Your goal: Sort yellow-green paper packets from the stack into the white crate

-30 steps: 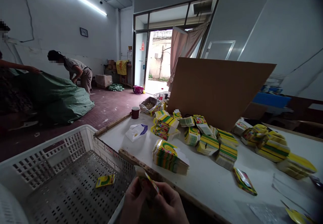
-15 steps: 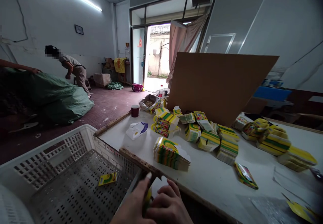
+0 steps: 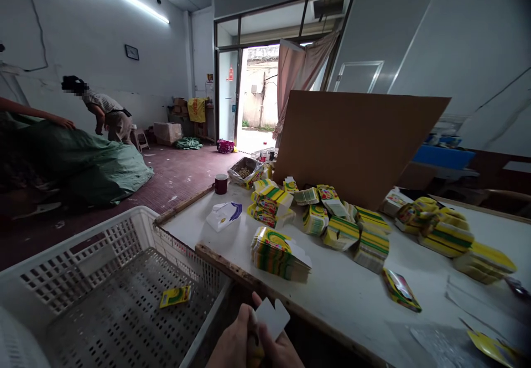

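Note:
My left hand (image 3: 232, 343) and my right hand (image 3: 282, 352) meet at the bottom edge, below the table's front edge. Together they pinch a small flat carton (image 3: 270, 318); its white flap sticks up and a yellow part shows between the fingers. Just beyond them on the white table (image 3: 340, 296) lies a stack of flat yellow-green cartons (image 3: 279, 253). More such stacks (image 3: 357, 235) spread across the table. To the left stands a white perforated crate (image 3: 112, 296) with one yellow carton (image 3: 175, 296) on its floor.
A large brown cardboard sheet (image 3: 357, 141) leans at the table's back. A dark red cup (image 3: 220, 184) and a tray of small items (image 3: 244, 171) sit at the far corner. Two people handle a green tarp (image 3: 83, 157) on the floor at left. An open doorway is behind.
My hands have turned the carton, so its white flap now points up. The bending person by the tarp has shifted left.

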{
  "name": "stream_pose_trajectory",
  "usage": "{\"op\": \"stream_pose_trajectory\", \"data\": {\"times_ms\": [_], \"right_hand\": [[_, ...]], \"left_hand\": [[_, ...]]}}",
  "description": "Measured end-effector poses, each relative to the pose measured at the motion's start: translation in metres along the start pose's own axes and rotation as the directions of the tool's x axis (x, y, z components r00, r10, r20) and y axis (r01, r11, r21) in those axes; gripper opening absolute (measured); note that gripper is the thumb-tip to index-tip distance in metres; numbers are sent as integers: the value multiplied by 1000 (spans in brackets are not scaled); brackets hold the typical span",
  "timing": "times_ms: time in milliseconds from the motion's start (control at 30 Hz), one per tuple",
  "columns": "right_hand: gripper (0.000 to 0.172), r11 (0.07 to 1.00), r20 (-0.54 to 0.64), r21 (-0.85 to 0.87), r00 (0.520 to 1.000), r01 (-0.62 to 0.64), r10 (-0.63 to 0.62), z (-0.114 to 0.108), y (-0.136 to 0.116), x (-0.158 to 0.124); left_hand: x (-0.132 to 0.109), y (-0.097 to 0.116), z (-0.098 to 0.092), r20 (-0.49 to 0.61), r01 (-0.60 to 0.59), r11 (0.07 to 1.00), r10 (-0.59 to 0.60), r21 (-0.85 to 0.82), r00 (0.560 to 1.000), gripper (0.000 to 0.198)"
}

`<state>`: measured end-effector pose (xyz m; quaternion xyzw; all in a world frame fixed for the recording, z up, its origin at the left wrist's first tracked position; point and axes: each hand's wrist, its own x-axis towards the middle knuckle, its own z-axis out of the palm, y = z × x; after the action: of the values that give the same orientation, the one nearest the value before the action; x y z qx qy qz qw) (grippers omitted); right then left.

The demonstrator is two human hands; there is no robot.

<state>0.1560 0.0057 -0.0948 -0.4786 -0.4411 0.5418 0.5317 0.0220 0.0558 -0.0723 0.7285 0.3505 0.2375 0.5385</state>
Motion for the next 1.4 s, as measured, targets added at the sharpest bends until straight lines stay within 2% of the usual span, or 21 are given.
{"op": "stream_pose_trajectory", "data": {"times_ms": [100, 167, 233, 300, 367, 467, 567, 733, 800, 900, 967, 1033, 1067, 1100, 1133, 1167, 1200, 1233, 1267, 1300, 1400], "right_hand": [[73, 970, 80, -161, 982, 184, -173, -3, -7, -4], [58, 938, 39, -225, 965, 262, -261, -5, -7, -4], [49, 934, -48, -245, 959, 258, -278, -8, -6, -1], [50, 931, -94, -256, 951, 262, -293, -11, -5, 1], [57, 889, -72, -318, 927, 329, -368, -12, -4, 2], [61, 786, 79, -435, 888, 439, -453, -10, -5, 0], [49, 749, 191, -497, 897, 438, -398, -13, -18, -2], [36, 815, 332, -452, 917, 361, -222, -28, -61, -7], [28, 825, 335, -457, 924, 333, -187, -27, -66, -9], [22, 809, 265, -489, 939, 326, -218, -17, -56, -11], [34, 808, 203, -490, 944, 328, -260, -12, -48, -8], [54, 815, 109, -482, 945, 321, -308, -16, -48, -1], [59, 799, 34, -515, 939, 309, -341, -22, -53, 6], [59, 771, -54, -570, 923, 285, -381, -32, -59, 14], [54, 725, -149, -646, 893, 237, -425, -43, -67, 24], [46, 640, -233, -751, 839, 165, -491, -55, -75, 35], [43, 610, -286, -783, 803, 118, -522, -67, -83, 46], [42, 594, -315, -801, 785, 82, -533, -79, -89, 56], [40, 579, -328, -814, 780, 53, -533, -89, -94, 65], [37, 575, -330, -817, 787, 39, -522, -96, -96, 73], [32, 549, -306, -836, 818, 15, -488, -105, -97, 85]], "left_hand": [[1, -13, 3, -104, -82, 991, 92, 102, 990, 62], [0, -17, 5, -244, -94, 986, 125, 137, 962, 63], [0, -14, 5, -312, -89, 977, 147, 194, 939, 64], [0, -5, 1, -283, -63, 964, 138, 257, 949, 60], [0, 7, -7, -215, -39, 958, 103, 284, 971, 52], [-4, 22, -18, -116, -44, 963, 77, 265, 990, 40], [-8, 29, -26, -62, -47, 971, 63, 235, 996, 38], [-11, 34, -28, 73, -47, 992, 38, 120, 997, 47], [-9, 33, -24, 55, -43, 990, 36, 134, 998, 48], [-6, 24, -18, -13, -45, 982, 48, 182, 999, 54], [-3, 14, -18, -43, -53, 976, 63, 213, 997, 56], [0, 2, -26, -150, -16, 964, 57, 265, 987, 59], [1, -4, -32, -261, 29, 947, 58, 319, 964, 59], [3, -10, -40, -397, 92, 917, 76, 387, 915, 59], [4, -16, -48, -527, 165, 874, 117, 457, 842, 60], [6, -21, -55, -625, 234, 826, 173, 513, 762, 61], [7, -27, -62, -678, 279, 787, 227, 551, 700, 62], [8, -32, -66, -699, 295, 767, 264, 570, 664, 64], [8, -37, -68, -696, 278, 772, 277, 571, 663, 65], [8, -42, -67, -676, 239, 797, 263, 554, 689, 65], [9, -54, -56, -521, 93, 910, 145, 405, 841, 63]]}}
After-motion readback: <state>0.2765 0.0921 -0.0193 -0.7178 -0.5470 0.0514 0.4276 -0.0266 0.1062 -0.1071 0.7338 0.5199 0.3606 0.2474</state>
